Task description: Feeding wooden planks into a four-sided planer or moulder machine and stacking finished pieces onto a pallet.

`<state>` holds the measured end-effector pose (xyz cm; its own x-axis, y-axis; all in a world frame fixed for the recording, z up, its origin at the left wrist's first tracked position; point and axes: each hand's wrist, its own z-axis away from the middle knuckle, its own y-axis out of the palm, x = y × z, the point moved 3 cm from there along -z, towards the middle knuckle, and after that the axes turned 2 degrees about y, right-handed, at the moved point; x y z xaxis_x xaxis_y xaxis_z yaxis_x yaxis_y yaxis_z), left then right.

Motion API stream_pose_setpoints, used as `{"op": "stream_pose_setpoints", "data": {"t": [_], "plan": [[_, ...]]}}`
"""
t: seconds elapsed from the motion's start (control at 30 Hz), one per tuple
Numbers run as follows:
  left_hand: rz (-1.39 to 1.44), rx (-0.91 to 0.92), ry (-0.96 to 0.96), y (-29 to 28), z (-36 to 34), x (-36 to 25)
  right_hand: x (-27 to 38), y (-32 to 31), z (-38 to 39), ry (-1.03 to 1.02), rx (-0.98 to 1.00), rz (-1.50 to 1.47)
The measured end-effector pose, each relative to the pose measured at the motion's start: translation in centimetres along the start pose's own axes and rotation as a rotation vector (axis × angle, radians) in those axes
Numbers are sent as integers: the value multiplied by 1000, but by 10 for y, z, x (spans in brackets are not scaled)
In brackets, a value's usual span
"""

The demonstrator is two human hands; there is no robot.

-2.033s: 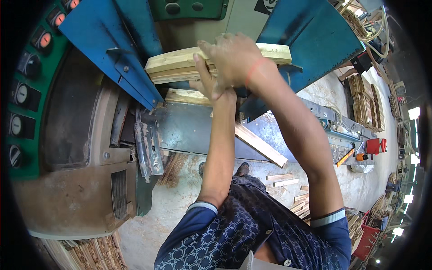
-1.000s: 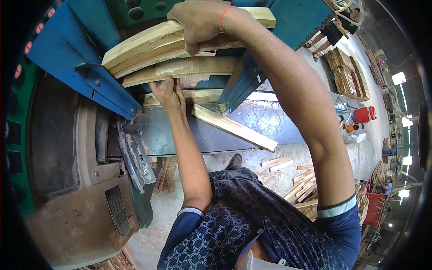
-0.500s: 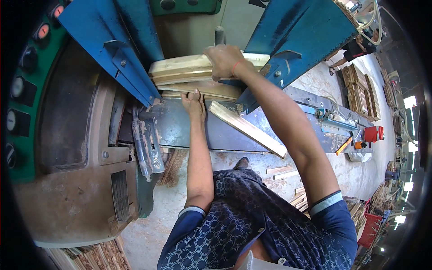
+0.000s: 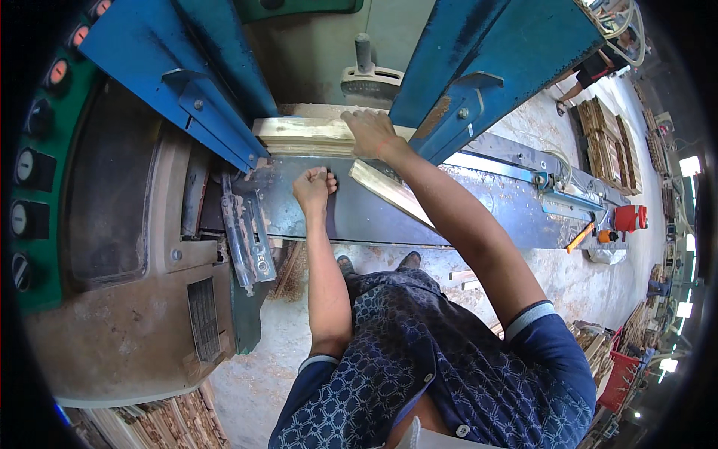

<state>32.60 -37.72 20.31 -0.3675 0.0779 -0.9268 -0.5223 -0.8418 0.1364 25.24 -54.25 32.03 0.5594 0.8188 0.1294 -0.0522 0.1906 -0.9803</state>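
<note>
Noted a concrete floor [image 4: 284, 337], dusted with shavings. Found at left a tan machine housing [image 4: 120, 337], scuffed and stained, with a green control panel [image 4: 45, 247] curving above in fisheye view. Recorded a dark sheet-metal bed [image 4: 292, 209], smooth and worn to a sheen. Observed a blue left upright [image 4: 157, 60] and a blue right upright [image 4: 501, 52], both painted steel plate, bolted and rubbed black in patches, boxing in the work from either side. Listed beyond, at right: stacked rough timber [image 4: 598, 142] and a red crate [image 4: 619, 382]. Located the pale wooden pieces [image 4: 303, 132], straight and layered along the front face, at the rear of the bed between the uprights. Found lying aslant on the bed a loose wooden stick [image 4: 385, 188], square-edged, with lower end hidden by the right forearm. Saw the right hand [image 4: 372, 133] on the pieces, close to the right upright: fingers extended and close together; thumb hidden, so cannot tell if pinching. Saw the left hand [image 4: 314, 188] above the bed, apart from the wood: fingers curled toward the palm. Logged behind the pieces a grey upright handle [image 4: 363, 52], cylindrical; farther right, a red bucket [image 4: 630, 218].
</note>
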Motion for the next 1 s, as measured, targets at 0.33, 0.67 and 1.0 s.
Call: {"op": "stream_pose_setpoints", "data": {"t": [0.33,0.67,1.0], "plan": [[-761,-99,1078,28,27,-94,-9,5,45,-162,-530,-80],[-1645,248,1146,54,-57,-111,7,132,345,273,-288,-703],[-786,382,1969,42,-53,-98,42,220,517,872,-502,-926]]}}
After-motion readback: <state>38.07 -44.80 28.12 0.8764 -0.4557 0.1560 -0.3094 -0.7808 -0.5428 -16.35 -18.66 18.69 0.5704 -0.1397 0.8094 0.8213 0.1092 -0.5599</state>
